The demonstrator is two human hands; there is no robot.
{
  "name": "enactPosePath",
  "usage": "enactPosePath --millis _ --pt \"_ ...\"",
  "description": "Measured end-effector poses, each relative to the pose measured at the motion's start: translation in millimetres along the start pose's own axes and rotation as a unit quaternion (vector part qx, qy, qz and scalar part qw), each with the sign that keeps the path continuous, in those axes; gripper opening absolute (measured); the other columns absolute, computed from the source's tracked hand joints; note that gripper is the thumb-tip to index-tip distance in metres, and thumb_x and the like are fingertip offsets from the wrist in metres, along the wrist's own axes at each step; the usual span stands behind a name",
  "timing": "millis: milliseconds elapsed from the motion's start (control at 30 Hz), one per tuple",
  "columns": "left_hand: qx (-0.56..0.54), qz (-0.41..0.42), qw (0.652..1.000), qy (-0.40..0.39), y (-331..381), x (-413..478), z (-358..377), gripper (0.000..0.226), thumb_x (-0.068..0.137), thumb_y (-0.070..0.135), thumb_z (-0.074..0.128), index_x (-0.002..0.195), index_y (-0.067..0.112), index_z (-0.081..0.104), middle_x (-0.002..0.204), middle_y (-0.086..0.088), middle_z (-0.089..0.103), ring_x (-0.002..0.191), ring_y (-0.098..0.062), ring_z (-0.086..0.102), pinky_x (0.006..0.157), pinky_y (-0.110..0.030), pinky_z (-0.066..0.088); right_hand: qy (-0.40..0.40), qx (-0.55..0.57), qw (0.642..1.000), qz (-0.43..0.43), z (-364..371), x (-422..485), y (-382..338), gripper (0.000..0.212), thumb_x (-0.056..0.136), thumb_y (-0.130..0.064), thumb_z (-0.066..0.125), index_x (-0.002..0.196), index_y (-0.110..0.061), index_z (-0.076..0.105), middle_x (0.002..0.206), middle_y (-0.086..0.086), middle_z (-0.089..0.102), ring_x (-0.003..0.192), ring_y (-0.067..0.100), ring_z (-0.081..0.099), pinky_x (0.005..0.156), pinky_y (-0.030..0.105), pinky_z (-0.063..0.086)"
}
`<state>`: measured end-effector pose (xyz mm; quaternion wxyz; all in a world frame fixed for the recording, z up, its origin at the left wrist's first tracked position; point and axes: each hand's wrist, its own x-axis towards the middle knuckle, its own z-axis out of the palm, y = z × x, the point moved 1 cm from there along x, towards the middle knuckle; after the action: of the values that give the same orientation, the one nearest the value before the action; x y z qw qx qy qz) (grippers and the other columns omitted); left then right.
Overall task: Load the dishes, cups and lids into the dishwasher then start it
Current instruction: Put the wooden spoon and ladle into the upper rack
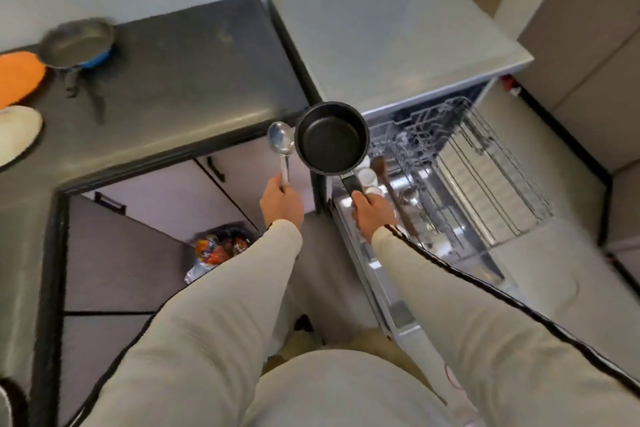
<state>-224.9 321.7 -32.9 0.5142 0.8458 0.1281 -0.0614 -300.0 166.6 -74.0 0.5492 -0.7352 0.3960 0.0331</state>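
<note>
1. The left hand (281, 199) grips the thin handle of a metal ladle (280, 143), fingers curled tight round it. The ladle's bowl stands upright above the fist, in front of the edge of the dark countertop (173, 80).
2. The right hand (372, 210) is wrapped round the black handle of a small black saucepan (331, 139), its fingers closed together on it. The saucepan is held in the air with its opening toward the camera, just beside the ladle's bowl and over the near-left corner of the open dishwasher (391, 35).
3. The dishwasher's door (485, 260) is folded down, and a wire rack (491, 166) is pulled out above it.
4. At the rack's left end, partly under the saucepan, sit white cups (366, 177) and a wooden-handled utensil (391, 189). Shiny metal pieces lie next to them, too blurred to name.
5. At the far left of the countertop rests a frying pan (78, 43) with a blue outside, its handle pointing toward the person. Beside it lie an orange piece (19, 76) and a pale piece (17, 133), both cut off by the frame edge.
6. On the floor by the cabinet (145, 253) lies a crumpled bag (218, 248), partly hidden by the left sleeve.
</note>
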Motion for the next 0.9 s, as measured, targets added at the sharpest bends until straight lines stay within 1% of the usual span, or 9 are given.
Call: enactPosePath --millis 100,200,333,467,567,600,700,833,900 --pt "0.028 0.002 0.998 -0.062 -12.9 -49.3 38.2 0.023 0.101 0.014 0.038 0.095 0.014 0.059 0.08 -0.003 0.057 0.076 -0.026 0.051 0.071 -0.033 0.043 0.03 0.046 0.998 0.044 -44.1 -20.3 46.7 0.05 0.083 -0.06 0.042 0.068 -0.018 0.063 0.059 0.0 0.059 0.061 0.022 0.056 0.061 0.037 0.045" --pt "0.029 -0.027 0.994 -0.097 -25.1 -90.0 76.2 0.029 0.102 0.014 0.037 0.115 0.014 0.063 0.098 -0.009 0.064 0.087 -0.027 0.054 0.082 -0.031 0.043 0.043 0.086 0.99 0.1 -90.4 -35.0 87.4 0.043 0.098 -0.043 0.039 0.075 -0.015 0.063 0.06 0.003 0.057 0.053 0.018 0.051 0.052 0.029 0.041" --pt "-0.005 -0.095 0.984 -0.153 -33.5 -132.5 124.9 0.033 0.098 0.006 0.038 0.115 0.007 0.066 0.092 -0.016 0.064 0.082 -0.031 0.054 0.078 -0.032 0.045 0.045 0.074 0.982 0.166 -141.3 -36.6 141.7 0.044 0.095 -0.042 0.037 0.077 -0.013 0.065 0.065 0.007 0.061 0.054 0.02 0.052 0.057 0.033 0.043" --pt "-0.04 -0.147 0.968 -0.199 -27.0 -151.3 160.9 0.032 0.092 0.003 0.043 0.098 0.011 0.073 0.07 0.0 0.06 0.07 -0.018 0.047 0.059 -0.02 0.038 0.023 0.017 0.984 0.176 -176.4 -22.2 168.4 0.044 0.097 -0.039 0.035 0.077 -0.013 0.065 0.075 0.012 0.069 0.064 0.026 0.056 0.063 0.042 0.047" --pt "-0.049 -0.18 0.96 -0.208 -25.3 -148.2 190.8 0.031 0.091 0.003 0.048 0.106 0.009 0.075 0.096 -0.01 0.073 0.082 -0.022 0.063 0.07 -0.021 0.044 0.003 -0.023 0.984 0.179 -197.4 -1.5 174.3 0.038 0.103 -0.026 0.033 0.085 -0.011 0.063 0.087 0.019 0.068 0.074 0.028 0.059 0.069 0.042 0.051" --pt "-0.045 -0.189 0.96 -0.203 -24.0 -145.4 200.6 0.033 0.091 0.004 0.048 0.109 0.009 0.075 0.107 -0.013 0.072 0.098 -0.031 0.065 0.078 -0.023 0.046 0.008 -0.019 0.982 0.189 -203.9 6.0 175.6 0.038 0.103 -0.027 0.033 0.082 -0.012 0.062 0.083 0.018 0.067 0.069 0.025 0.057 0.065 0.038 0.049" --pt "-0.011 -0.19 0.961 -0.202 -18.7 -137.5 228.1 0.04 0.092 0.002 0.045 0.12 0.013 0.071 0.12 -0.002 0.066 0.113 -0.028 0.059 0.095 -0.031 0.045 0.044 0.027 0.969 0.241 -220.3 26.6 181.1 0.039 0.099 -0.032 0.033 0.076 -0.013 0.058 0.074 0.013 0.061 0.054 0.022 0.049 0.052 0.029 0.042" --pt "0.058 -0.174 0.959 -0.216 -1.0 -134.0 258.0 0.04 0.094 0.0 0.039 0.117 0.011 0.069 0.11 -0.008 0.064 0.097 -0.029 0.057 0.081 -0.028 0.041 0.016 -0.065 0.979 0.192 -245.1 56.6 182.3 0.028 0.102 -0.023 0.035 0.094 -0.01 0.058 0.091 0.015 0.061 0.08 0.027 0.055 0.084 0.048 0.053" --pt "0.073 -0.172 0.957 -0.223 9.0 -130.6 277.3 0.036 0.097 0.003 0.038 0.118 0.009 0.066 0.108 -0.013 0.066 0.082 -0.025 0.058 0.072 -0.025 0.043 0.035 -0.084 0.981 0.173 -261.5 72.5 174.0 0.031 0.1 -0.021 0.039 0.093 -0.007 0.065 0.092 0.016 0.065 0.085 0.03 0.059 0.083 0.045 0.052"
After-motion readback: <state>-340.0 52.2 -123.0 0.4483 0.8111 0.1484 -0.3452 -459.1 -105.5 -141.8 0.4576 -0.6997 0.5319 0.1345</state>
